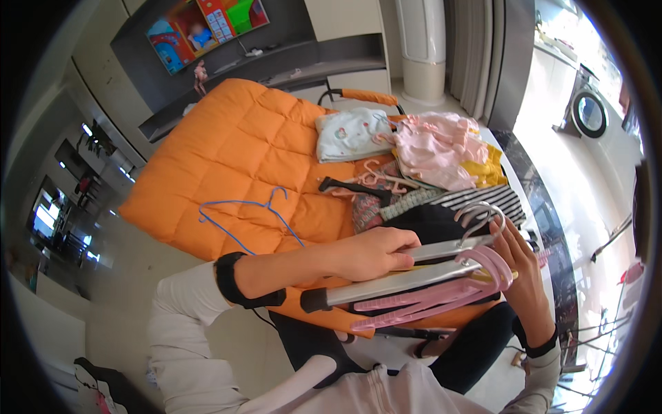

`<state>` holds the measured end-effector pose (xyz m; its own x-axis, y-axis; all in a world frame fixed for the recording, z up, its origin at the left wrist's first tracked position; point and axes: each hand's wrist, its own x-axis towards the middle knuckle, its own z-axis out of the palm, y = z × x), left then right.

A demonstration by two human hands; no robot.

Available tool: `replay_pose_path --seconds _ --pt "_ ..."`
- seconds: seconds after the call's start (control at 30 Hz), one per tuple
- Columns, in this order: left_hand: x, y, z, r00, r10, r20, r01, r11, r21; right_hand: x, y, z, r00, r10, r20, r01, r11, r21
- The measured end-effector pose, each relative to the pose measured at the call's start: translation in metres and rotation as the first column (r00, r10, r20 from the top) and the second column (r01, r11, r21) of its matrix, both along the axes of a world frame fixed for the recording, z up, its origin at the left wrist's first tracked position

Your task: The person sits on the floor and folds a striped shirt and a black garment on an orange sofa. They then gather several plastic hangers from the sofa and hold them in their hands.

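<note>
Over the near right part of an orange quilted cushion (243, 139), my left hand (380, 253) grips a silver clothes hanger (439, 251) by its bar, fingers partly hidden behind it. My right hand (520, 259) is at the hooks of several hangers, its fingers around them. The bunch includes a silver hanger with black ends (382, 287) and pink plastic hangers (429, 310); a yellow one shows partly between them. A blue wire hanger (238, 202) lies alone on the cushion, beyond my left forearm. Beyond the bunch lie black cloth (429, 222) and a black-and-white striped garment (491, 199).
Folded white cloth (354, 134), pink clothes (434, 147) and a yellow garment (489, 168) lie at the cushion's far right. Loose pink and black hangers (357, 189) rest near them. A television (207, 31) and a washing machine (587, 111) stand farther off.
</note>
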<state>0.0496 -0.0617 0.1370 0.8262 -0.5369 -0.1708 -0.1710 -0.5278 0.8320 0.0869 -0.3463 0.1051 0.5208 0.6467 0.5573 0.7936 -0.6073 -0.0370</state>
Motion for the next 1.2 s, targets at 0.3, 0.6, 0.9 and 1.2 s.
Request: replay_pose_path --seconds 0.3,0.6,0.9,1.2 --pt "-0.016 -0.001 -0.026 0.904 -0.137 -0.406 0.008 0.953 -0.304 0.007 0.001 -0.013 0.986 0.111 -0.128 -0.126 0.984 -0.122" --pt "0.061 0.084 -0.073 0.893 0.071 -0.445 -0.158 0.974 -0.161 0.025 -0.027 -0.041 0.993 -0.095 -0.066 0.081 0.978 -0.191" --pt "0.185 0.19 -0.155 0.862 0.504 -0.048 -0.466 0.827 0.315 0.026 -0.076 -0.062 0.898 -0.36 -0.255 0.351 0.933 -0.081" --pt "0.246 0.184 -0.211 0.903 0.214 0.371 -0.389 0.775 0.498 0.011 -0.102 -0.084 0.659 -0.407 -0.633 0.569 0.82 0.064"
